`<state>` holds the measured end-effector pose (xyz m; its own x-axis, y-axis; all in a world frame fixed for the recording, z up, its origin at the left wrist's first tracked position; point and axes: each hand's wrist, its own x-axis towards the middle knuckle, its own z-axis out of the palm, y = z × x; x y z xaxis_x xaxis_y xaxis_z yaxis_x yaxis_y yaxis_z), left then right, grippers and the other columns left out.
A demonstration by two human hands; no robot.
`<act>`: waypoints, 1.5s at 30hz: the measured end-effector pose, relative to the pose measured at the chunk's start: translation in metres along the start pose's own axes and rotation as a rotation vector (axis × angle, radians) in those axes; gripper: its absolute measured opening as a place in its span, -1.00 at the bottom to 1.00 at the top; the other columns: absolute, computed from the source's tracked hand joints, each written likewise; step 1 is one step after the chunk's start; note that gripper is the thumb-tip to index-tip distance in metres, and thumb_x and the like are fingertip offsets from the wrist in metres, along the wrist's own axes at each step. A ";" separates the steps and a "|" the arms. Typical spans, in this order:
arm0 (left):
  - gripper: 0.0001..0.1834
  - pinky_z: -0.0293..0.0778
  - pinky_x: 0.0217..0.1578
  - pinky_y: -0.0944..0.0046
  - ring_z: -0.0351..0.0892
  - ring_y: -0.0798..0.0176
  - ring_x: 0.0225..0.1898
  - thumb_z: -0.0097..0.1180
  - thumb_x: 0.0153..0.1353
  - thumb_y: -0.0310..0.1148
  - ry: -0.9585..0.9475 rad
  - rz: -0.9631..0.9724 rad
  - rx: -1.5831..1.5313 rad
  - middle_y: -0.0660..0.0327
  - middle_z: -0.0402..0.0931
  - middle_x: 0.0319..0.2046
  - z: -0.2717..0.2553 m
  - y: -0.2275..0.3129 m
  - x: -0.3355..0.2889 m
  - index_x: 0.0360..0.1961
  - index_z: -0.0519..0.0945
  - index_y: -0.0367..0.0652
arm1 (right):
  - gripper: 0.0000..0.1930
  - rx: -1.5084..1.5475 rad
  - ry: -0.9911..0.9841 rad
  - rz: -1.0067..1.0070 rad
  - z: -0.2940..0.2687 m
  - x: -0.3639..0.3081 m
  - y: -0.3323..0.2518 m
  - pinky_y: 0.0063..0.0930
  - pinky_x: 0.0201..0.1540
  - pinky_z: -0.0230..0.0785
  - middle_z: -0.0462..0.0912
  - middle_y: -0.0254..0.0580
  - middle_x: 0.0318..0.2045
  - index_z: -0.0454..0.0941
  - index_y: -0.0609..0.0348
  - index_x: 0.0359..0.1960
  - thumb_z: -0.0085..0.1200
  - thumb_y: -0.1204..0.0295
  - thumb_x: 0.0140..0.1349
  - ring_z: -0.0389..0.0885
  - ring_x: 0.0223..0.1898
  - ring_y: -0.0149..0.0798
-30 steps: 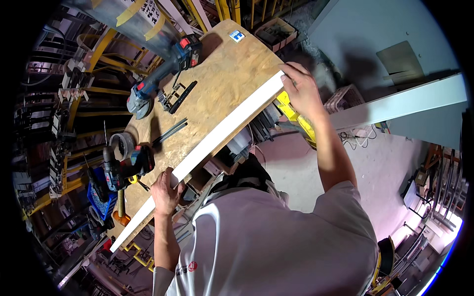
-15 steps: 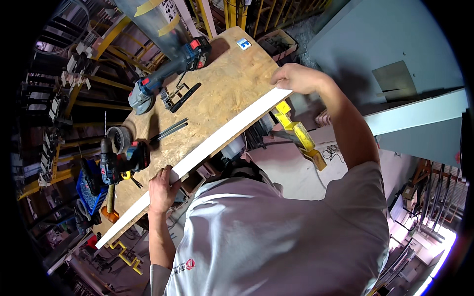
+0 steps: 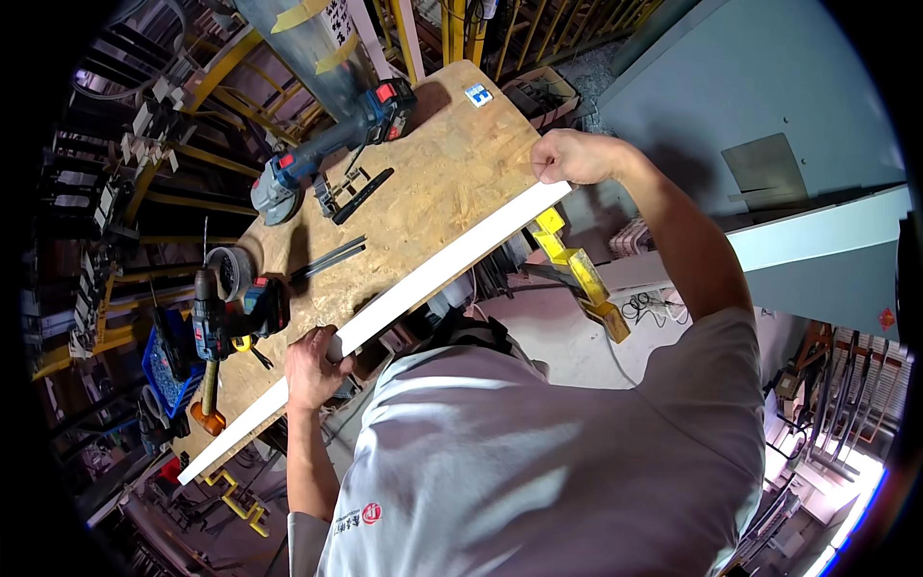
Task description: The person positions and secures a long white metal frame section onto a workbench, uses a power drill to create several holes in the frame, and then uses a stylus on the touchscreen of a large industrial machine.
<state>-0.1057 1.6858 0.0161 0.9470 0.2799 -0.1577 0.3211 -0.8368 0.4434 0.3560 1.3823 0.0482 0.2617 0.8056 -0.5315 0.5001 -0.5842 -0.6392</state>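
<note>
A long, narrow white strip point(image 3: 433, 279) lies slantwise along the near edge of the wooden workbench point(image 3: 433, 173), running from lower left to upper right. My left hand point(image 3: 314, 370) is wrapped over it, left of the middle, with the fingers on the far side. At the strip's upper right end is my right hand point(image 3: 577, 157), fingers curled and fingertips pinched together against the end. What lies under those fingertips is partly hidden.
An angle grinder point(image 3: 322, 149), a small black metal fitting point(image 3: 356, 192), dark rods point(image 3: 332, 258) and a cordless drill point(image 3: 210, 317) lie on the bench. An orange-headed hammer point(image 3: 208, 415) rests beside a blue bin point(image 3: 168, 370). Yellow metal steps point(image 3: 582, 274) stand below the near edge.
The right hand's fingers have drawn into a tighter pinch at the strip's end. The strip and left hand appear slightly lower left in the picture, as the view shifted a little.
</note>
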 end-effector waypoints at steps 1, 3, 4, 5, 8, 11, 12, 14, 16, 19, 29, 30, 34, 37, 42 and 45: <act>-0.46 0.56 -0.32 -0.07 0.65 -0.19 -0.35 0.46 -0.12 -0.24 -0.003 -0.004 -0.001 -0.03 0.62 -0.38 -0.002 0.001 0.001 -0.08 0.66 -0.25 | -0.90 -0.065 -0.012 0.021 -0.001 0.000 -0.008 -0.32 -0.13 0.47 0.66 -0.15 -0.30 0.61 0.30 -0.32 0.25 0.52 0.22 0.64 -0.20 -0.21; -0.47 0.56 -0.32 -0.07 0.64 -0.19 -0.36 0.46 -0.12 -0.24 0.000 -0.004 -0.008 -0.03 0.61 -0.39 -0.003 0.003 0.002 -0.09 0.67 -0.25 | -0.91 -0.241 0.048 -0.045 0.002 -0.005 -0.014 -0.24 0.00 0.44 0.62 -0.06 -0.21 0.58 0.30 -0.31 0.21 0.52 0.24 0.59 -0.08 -0.08; -0.47 0.56 -0.32 -0.07 0.64 -0.19 -0.36 0.46 -0.12 -0.23 0.006 -0.003 -0.015 -0.02 0.61 -0.39 -0.003 0.003 0.002 -0.09 0.67 -0.24 | -0.91 -0.352 0.118 -0.134 0.008 -0.010 -0.014 -0.20 0.07 0.41 0.60 0.00 -0.16 0.58 0.30 -0.30 0.18 0.52 0.24 0.56 -0.01 -0.01; -0.47 0.56 -0.33 -0.06 0.64 -0.19 -0.37 0.47 -0.13 -0.23 0.013 -0.001 -0.022 -0.02 0.61 -0.40 -0.003 0.003 0.001 -0.10 0.67 -0.24 | -0.90 -0.463 0.189 -0.223 0.013 -0.015 -0.015 -0.15 0.15 0.38 0.59 0.05 -0.11 0.58 0.31 -0.29 0.16 0.52 0.23 0.53 0.06 0.07; -0.47 0.55 -0.32 -0.06 0.64 -0.18 -0.36 0.47 -0.13 -0.24 -0.034 -0.072 -0.047 -0.01 0.61 -0.40 -0.002 0.000 -0.001 -0.09 0.67 -0.23 | -0.90 -0.384 0.154 -0.125 0.019 -0.026 -0.025 -0.07 0.33 0.20 0.48 0.04 0.05 0.59 0.25 -0.24 0.16 0.52 0.25 0.35 0.21 0.13; -0.48 0.55 -0.31 -0.05 0.65 -0.18 -0.36 0.46 -0.13 -0.25 -0.030 -0.067 -0.029 0.00 0.61 -0.40 -0.003 0.002 -0.001 -0.09 0.68 -0.22 | -0.84 -0.295 0.354 -0.200 0.027 -0.036 -0.013 -0.07 0.34 0.18 0.49 -0.04 0.06 0.62 0.21 -0.18 0.24 0.48 0.23 0.36 0.24 0.07; -0.48 0.55 -0.30 -0.05 0.65 -0.18 -0.36 0.46 -0.13 -0.25 -0.024 -0.056 -0.025 0.00 0.61 -0.40 -0.005 0.003 0.001 -0.09 0.68 -0.22 | -0.83 -0.273 0.451 -0.252 0.031 -0.037 -0.009 -0.08 0.34 0.19 0.49 -0.06 0.06 0.63 0.21 -0.17 0.25 0.47 0.23 0.36 0.25 0.06; -0.48 0.55 -0.30 -0.05 0.65 -0.17 -0.35 0.46 -0.13 -0.26 -0.020 -0.038 -0.016 0.00 0.61 -0.40 -0.006 0.005 0.003 -0.09 0.67 -0.22 | -0.84 -0.372 0.461 -0.261 0.032 -0.039 -0.006 -0.13 0.30 0.22 0.51 -0.09 0.01 0.61 0.20 -0.18 0.27 0.51 0.23 0.40 0.22 0.02; -0.48 0.55 -0.30 -0.05 0.65 -0.17 -0.35 0.47 -0.14 -0.27 -0.025 -0.066 -0.028 0.00 0.61 -0.40 -0.004 0.005 0.000 -0.09 0.67 -0.22 | -0.87 -0.466 0.502 -0.321 0.035 -0.041 -0.005 -0.16 0.27 0.25 0.52 -0.10 -0.04 0.60 0.21 -0.21 0.26 0.53 0.23 0.43 0.17 0.00; -0.48 0.55 -0.30 -0.04 0.65 -0.17 -0.34 0.48 -0.16 -0.28 -0.024 -0.095 -0.037 0.01 0.61 -0.40 -0.006 0.006 0.002 -0.10 0.68 -0.22 | -0.91 -0.607 0.587 -0.425 0.044 -0.046 -0.010 -0.16 0.21 0.31 0.55 -0.10 -0.13 0.58 0.23 -0.30 0.24 0.52 0.24 0.48 0.07 0.01; -0.44 0.60 -0.14 0.05 0.71 -0.10 -0.20 0.44 0.01 -0.22 0.051 -0.056 -0.297 -0.04 0.70 -0.22 0.013 -0.023 -0.007 0.03 0.67 -0.27 | -0.98 0.552 0.196 -0.879 0.135 -0.080 -0.206 -0.39 -0.17 0.48 0.56 -0.21 -0.31 0.52 0.25 -0.20 0.05 0.59 0.44 0.56 -0.29 -0.30; -0.46 0.60 -0.12 0.06 0.71 -0.08 -0.18 0.39 0.06 -0.20 0.095 -0.042 -0.423 -0.03 0.70 -0.20 0.024 -0.040 -0.006 0.04 0.66 -0.28 | -0.96 0.697 0.120 -1.049 0.128 -0.088 -0.242 -0.33 -0.19 0.48 0.51 -0.22 -0.33 0.50 0.23 -0.19 0.00 0.61 0.45 0.54 -0.30 -0.28; -0.49 0.58 -0.02 0.08 0.69 0.00 -0.10 0.16 0.26 -0.11 0.403 -0.059 -0.670 0.01 0.70 -0.12 0.048 -0.084 -0.019 0.07 0.66 -0.32 | -0.89 0.976 0.566 -1.635 0.111 -0.068 -0.347 -0.18 -0.32 0.35 0.43 -0.13 -0.44 0.39 0.23 -0.37 0.07 0.54 0.30 0.45 -0.42 -0.07; -0.46 0.57 0.05 0.10 0.68 0.06 -0.04 -0.01 0.42 -0.05 0.555 -0.057 -0.743 0.03 0.70 -0.06 0.057 -0.103 -0.036 0.09 0.65 -0.35 | -0.94 0.981 0.403 -1.718 0.118 -0.039 -0.357 -0.28 -0.34 0.44 0.58 -0.18 -0.40 0.51 0.27 -0.26 0.10 0.55 0.37 0.57 -0.43 -0.19; -0.33 0.55 0.14 0.12 0.68 0.14 0.02 -0.29 0.63 0.04 0.655 -0.123 -0.684 0.06 0.71 -0.06 0.052 -0.087 -0.037 0.06 0.67 -0.39 | -0.63 0.573 0.583 -0.823 0.211 0.013 -0.267 -0.28 -0.23 0.59 0.74 -0.01 -0.24 0.52 0.38 0.22 0.14 0.54 0.42 0.76 -0.29 -0.08; -0.38 0.56 0.14 0.05 0.69 0.11 -0.03 -0.34 0.67 -0.07 0.712 -0.016 -0.739 0.04 0.71 -0.09 0.053 -0.078 -0.026 0.10 0.65 -0.40 | -0.36 -0.100 0.585 -0.560 0.269 0.035 -0.245 0.08 0.33 0.36 0.58 0.20 0.24 0.43 0.34 0.31 0.33 0.27 0.28 0.54 0.28 0.18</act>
<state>-0.1558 1.7187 -0.0610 0.6500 0.7043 0.2852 0.0303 -0.3991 0.9164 0.0206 1.5267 0.0367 0.3264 0.9126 0.2460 0.7485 -0.0906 -0.6569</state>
